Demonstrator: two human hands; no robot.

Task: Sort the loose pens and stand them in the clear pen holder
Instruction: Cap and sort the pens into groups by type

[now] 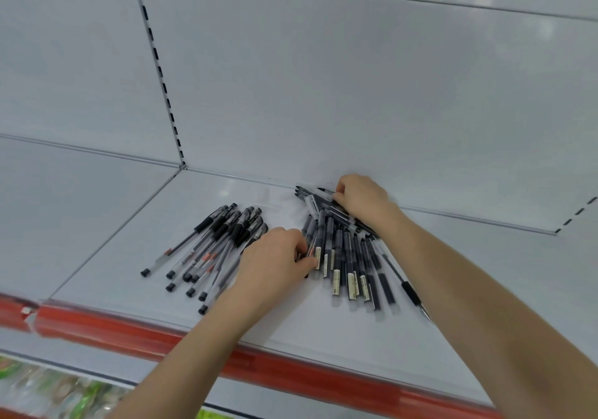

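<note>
Two heaps of pens lie on a white shelf (pixel 291 318). The left heap (pixel 213 244) is clear-barrelled pens with black grips and caps, fanned out. The right heap (pixel 352 256) is dark pens with pale labels, lying roughly side by side. My left hand (pixel 275 263) sits between the heaps and its fingers pinch the leftmost dark pens near a label. My right hand (pixel 362 198) is at the back of the right heap, fingers curled around the ends of several dark pens. No clear pen holder is in view.
The shelf has a red front strip (pixel 136 331) and a white back panel (pixel 323 95) with a slotted upright (pixel 161 75). A lone pen (pixel 407 286) lies at the right edge of the heap, under my right forearm. Green packaged goods (pixel 48 389) show below.
</note>
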